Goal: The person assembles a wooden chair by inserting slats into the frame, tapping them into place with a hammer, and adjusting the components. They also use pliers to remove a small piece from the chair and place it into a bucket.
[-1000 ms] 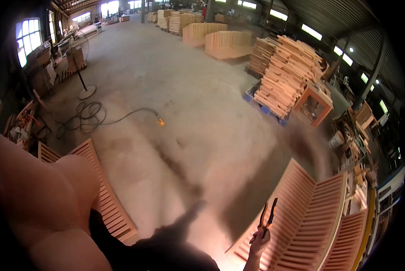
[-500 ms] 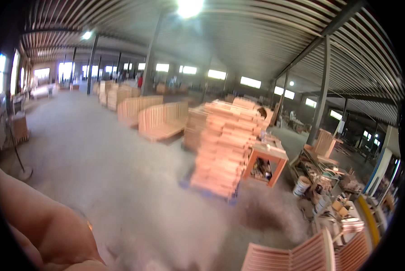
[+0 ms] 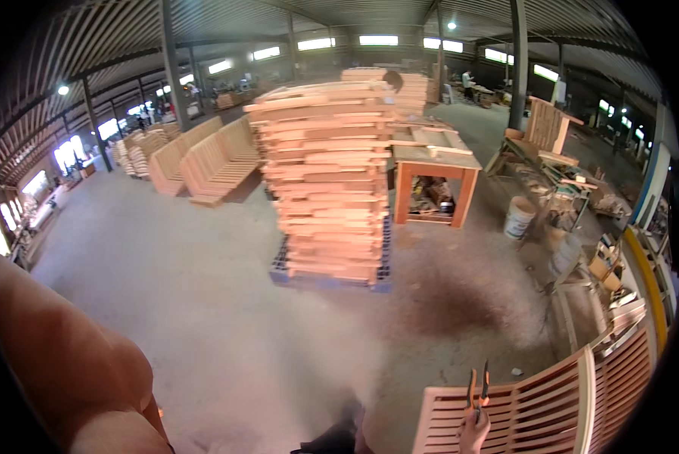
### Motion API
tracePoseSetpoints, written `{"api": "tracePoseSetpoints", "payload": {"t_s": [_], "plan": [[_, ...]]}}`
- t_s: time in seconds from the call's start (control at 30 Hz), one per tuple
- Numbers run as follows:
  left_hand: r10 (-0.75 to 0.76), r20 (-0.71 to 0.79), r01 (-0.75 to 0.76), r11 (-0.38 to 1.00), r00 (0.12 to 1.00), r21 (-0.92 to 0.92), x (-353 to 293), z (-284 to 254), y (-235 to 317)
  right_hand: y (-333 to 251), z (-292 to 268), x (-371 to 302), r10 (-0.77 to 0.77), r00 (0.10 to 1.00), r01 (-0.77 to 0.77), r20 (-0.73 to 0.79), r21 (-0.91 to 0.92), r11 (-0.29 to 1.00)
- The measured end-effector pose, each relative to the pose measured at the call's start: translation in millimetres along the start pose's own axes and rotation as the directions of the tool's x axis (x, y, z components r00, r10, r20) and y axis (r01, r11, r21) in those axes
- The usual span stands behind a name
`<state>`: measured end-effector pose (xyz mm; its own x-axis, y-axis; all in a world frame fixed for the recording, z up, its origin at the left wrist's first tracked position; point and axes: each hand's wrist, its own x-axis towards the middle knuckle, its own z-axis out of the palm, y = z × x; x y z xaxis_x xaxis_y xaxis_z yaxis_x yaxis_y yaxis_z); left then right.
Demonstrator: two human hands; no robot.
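Swinging rightward since a second ago, the head view is bringing the tall stack of boards [image 3: 328, 181] into the middle, and the right hand [image 3: 473, 433], lately out of sight, is showing again at the near right. It is reaching up from the lower edge, its fingers clamping around the orange-and-black pliers [image 3: 470, 395] (which end they are gripping is hard to tell). Their long axis is running near to far, the two prongs spreading slightly and pointing away from the person. Behind them, the slatted wooden bench [image 3: 551, 401] is filling the near right; whether they are touching it cannot be told. At the near left, the bare left arm [image 3: 74, 356] is bending close to the camera; the left hand is lying outside the view, so its grip cannot be told. Farther off, the stack is resting on a blue pallet [image 3: 279, 274].
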<state>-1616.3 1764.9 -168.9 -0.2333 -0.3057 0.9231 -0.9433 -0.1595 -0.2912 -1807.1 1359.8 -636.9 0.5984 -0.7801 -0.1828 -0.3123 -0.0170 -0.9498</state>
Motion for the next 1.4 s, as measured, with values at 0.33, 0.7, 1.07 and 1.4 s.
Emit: {"api": "tracePoseSetpoints", "payload": {"t_s": [0.33, 0.7, 1.07, 1.4], "plan": [[-0.091, -0.069, 0.077, 0.978, 0.993, -0.194, -24.1, 357.4, -259.7, -60.8, 10.6, 339.6, -0.046, 0.946, 0.041, -0.322, -0.023, 0.999], [-0.129, 0.071, 0.145, 0.93, 0.989, -0.338, 13.3, 793.2, -450.9, -42.1, -58.8, 632.3, 0.278, 0.788, -0.213, -0.55, 0.181, 0.96], [-0.059, 0.874, 0.692, 0.637, 0.483, -0.339, -116.3, 1308.2, -542.8, -351.5, -30.4, 1157.9, 0.172, 0.936, -0.01, 0.308, -0.464, 0.886], [0.191, 0.954, 0.972, -0.084, 0.232, -0.22, -171.1, 1663.8, -645.5, -524.6, 5.1, 1578.7, -0.187, 0.51, 0.68, 0.84, -0.261, 0.685]]}}
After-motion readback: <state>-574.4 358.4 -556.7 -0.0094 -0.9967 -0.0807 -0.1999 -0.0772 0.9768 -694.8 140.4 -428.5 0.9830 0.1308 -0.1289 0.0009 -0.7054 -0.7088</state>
